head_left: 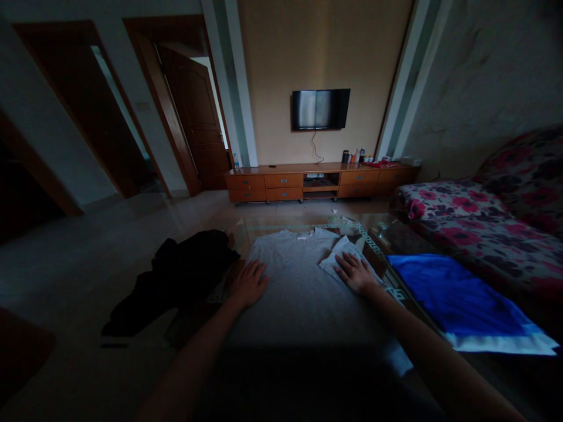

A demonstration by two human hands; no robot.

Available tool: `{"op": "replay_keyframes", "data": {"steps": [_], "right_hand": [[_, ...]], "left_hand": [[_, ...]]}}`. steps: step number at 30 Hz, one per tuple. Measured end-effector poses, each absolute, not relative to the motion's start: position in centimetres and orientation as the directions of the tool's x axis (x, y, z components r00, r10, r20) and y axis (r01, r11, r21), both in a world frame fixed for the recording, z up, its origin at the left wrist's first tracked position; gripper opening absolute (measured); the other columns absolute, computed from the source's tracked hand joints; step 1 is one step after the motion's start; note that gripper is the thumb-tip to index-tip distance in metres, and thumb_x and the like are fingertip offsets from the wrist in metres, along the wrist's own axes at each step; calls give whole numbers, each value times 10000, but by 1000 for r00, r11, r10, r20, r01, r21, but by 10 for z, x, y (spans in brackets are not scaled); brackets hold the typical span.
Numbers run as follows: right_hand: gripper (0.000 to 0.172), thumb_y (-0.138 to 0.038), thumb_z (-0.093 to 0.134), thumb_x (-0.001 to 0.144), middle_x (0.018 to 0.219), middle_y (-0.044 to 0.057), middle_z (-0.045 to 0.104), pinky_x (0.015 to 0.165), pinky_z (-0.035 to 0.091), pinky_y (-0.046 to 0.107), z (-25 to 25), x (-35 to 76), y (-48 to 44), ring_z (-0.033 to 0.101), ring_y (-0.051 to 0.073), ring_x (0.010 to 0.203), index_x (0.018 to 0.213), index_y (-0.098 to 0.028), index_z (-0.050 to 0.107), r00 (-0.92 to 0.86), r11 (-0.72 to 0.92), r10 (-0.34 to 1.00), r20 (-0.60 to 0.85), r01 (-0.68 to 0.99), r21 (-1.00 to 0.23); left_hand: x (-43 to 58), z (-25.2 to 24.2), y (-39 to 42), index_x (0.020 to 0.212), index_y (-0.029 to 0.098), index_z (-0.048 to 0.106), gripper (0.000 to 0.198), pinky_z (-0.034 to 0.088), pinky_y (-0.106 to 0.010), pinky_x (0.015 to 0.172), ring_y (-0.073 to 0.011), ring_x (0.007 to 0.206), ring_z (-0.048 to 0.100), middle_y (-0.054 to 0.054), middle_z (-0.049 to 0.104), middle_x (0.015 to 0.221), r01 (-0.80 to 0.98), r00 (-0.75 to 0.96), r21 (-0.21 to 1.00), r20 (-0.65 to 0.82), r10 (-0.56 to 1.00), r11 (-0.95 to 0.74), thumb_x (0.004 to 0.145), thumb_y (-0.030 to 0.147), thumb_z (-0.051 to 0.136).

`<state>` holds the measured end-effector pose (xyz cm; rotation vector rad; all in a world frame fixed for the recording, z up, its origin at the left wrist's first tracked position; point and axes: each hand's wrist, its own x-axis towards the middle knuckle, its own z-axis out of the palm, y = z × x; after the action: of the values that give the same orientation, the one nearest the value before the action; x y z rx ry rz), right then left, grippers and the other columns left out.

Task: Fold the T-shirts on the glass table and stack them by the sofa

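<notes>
A grey T-shirt lies spread on a glass-topped table, its collar toward the far edge. My left hand rests flat on the shirt's left side, fingers spread. On the right, my right hand lies with fingers apart over the right sleeve, which looks folded inward and lighter in colour. The near part of the shirt sinks into dark shadow. Dark clothing sits bunched at the table's left side.
Right of the table, a blue cloth with a white edge lies flat beside a flowered sofa. A low wooden TV cabinet with bottles and cans stands against the far wall, under a television. An ajar door is at the left.
</notes>
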<state>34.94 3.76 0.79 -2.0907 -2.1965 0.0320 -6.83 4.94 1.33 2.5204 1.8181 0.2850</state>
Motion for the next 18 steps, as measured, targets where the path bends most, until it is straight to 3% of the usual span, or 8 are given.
{"op": "replay_keyframes", "data": {"steps": [4,7,9,12,15,18], "right_hand": [[561,-489,317,995,1421,223,488,1047,334,521,18,334,26,443,356,1290,1366,-136,547,180,-172,959,219,984,-55],[557,-518,284,1001,1396,218,495,984,359,585,19,326,15,442,397,1261,1308,-155,574,291,-280,940,177,956,-88],[612,-598,271,992,1434,190,475,1005,352,588,19,329,10,428,392,1293,1346,-185,553,273,-262,959,79,957,-121],[658,-643,227,993,1516,139,424,1111,263,562,20,345,-2,390,348,1376,1446,-244,486,159,-160,987,-21,977,-140],[665,-652,236,988,1626,105,286,1184,138,555,13,363,-25,230,341,1493,1511,-289,428,130,-128,992,7,987,-93],[700,-677,267,970,1663,99,199,1209,101,530,-1,373,-52,120,339,1534,1559,-310,353,117,-114,992,43,991,-66]], "left_hand": [[-65,19,45,1206,192,633,410,328,-411,1108,-264,1262,510,-126,618,1300,955,262,60,287,922,-290,1015,398,333],[-65,20,39,1072,193,664,417,384,-421,1027,-267,1134,561,-128,655,1138,963,251,25,285,925,-269,1028,371,289],[-70,20,33,1120,194,652,422,396,-405,1021,-257,1134,566,-126,644,1182,954,278,40,238,930,-296,1030,384,287],[-83,15,17,1318,189,577,468,349,-400,1106,-252,1285,508,-125,560,1400,933,337,75,161,928,-352,1027,417,290],[-99,7,-3,1491,164,438,594,222,-411,1206,-267,1472,322,-124,369,1597,930,350,66,126,928,-360,1017,492,291],[-107,2,-20,1553,127,345,717,152,-422,1237,-277,1532,188,-129,254,1651,944,320,58,88,943,-326,1003,580,261]]}}
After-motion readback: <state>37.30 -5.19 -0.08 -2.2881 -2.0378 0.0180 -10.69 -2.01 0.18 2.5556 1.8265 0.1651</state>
